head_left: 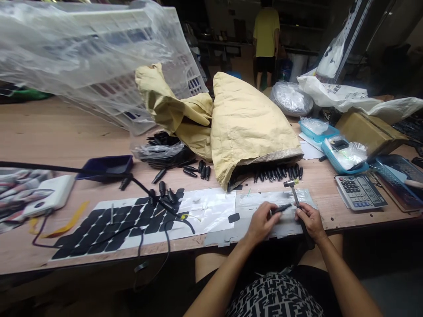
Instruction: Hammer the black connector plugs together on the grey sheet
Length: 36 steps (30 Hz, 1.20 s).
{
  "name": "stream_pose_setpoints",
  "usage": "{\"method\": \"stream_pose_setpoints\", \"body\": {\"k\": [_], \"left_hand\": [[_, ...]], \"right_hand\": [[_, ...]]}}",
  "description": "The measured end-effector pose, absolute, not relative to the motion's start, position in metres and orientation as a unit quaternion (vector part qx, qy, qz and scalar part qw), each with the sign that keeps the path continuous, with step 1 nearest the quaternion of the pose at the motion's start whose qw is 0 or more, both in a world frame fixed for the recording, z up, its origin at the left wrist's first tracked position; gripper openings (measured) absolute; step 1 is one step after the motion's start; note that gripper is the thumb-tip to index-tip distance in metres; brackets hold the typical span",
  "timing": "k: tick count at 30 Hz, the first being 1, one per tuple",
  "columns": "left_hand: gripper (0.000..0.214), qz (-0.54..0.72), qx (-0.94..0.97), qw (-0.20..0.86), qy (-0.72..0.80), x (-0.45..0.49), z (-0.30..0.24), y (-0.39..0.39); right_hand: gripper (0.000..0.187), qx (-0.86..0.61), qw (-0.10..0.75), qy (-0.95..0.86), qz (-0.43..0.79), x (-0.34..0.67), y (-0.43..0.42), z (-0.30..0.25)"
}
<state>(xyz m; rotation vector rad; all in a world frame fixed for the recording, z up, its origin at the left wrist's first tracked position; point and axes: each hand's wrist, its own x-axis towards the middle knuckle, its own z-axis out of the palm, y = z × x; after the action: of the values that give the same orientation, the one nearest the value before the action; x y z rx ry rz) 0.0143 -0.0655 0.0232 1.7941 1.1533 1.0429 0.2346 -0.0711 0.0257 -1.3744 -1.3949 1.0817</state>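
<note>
The near edge of the wooden desk (pixel 325 185) runs across the lower frame, a pale grey flat sheet (pixel 228 237) lying along it; wood shows between the hands and the grey calculator (pixel 363 192) at the right. The two hands are apart at lower right of centre. The left hand (pixel 262 222) pinches a black tapered cylindrical piece (pixel 280 209) over the sheet; the right hand (pixel 311 220) is closed around a small metal-headed hammer (pixel 295 196), head up. Whether piece and hammer touch, I cannot tell. At centre, a large tan bag (pixel 254 123) lies with similar black pieces (pixel 272 175) at its mouth. A light-blue plastic basket (pixel 334 159) at right holds clear plastic bags (pixel 355 154). A dark-blue plastic tray (pixel 89 169) sits left of centre, its inside too dark to read.
</note>
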Motion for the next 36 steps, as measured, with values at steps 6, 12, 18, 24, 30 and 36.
{"method": "stream_pose_setpoints", "body": {"k": [6,12,18,24,30,36], "left_hand": [[0.026,0.222,0.748,0.539,0.318,0.016,-0.008,-0.152],[0.037,0.027,0.614,0.582,0.533,0.011,-0.090,-0.144],[0.024,-0.098,0.640,0.543,0.535,0.015,-0.115,-0.137],[0.035,-0.032,0.670,0.539,0.509,0.010,-0.073,-0.147],[0.037,0.109,0.681,0.659,0.300,-0.007,0.049,-0.109],[0.033,0.376,0.604,0.396,0.580,-0.011,0.056,0.002]], "right_hand": [[0.034,-0.551,0.429,-0.575,0.426,0.235,-0.070,0.019],[0.034,-0.560,0.415,-0.589,0.410,0.234,-0.071,0.018],[0.034,-0.561,0.409,-0.599,0.399,0.233,-0.072,0.021],[0.034,-0.559,0.402,-0.601,0.406,0.232,-0.073,0.021],[0.034,-0.560,0.395,-0.606,0.403,0.232,-0.074,0.020],[0.035,-0.563,0.386,-0.617,0.392,0.232,-0.075,0.019]]}}
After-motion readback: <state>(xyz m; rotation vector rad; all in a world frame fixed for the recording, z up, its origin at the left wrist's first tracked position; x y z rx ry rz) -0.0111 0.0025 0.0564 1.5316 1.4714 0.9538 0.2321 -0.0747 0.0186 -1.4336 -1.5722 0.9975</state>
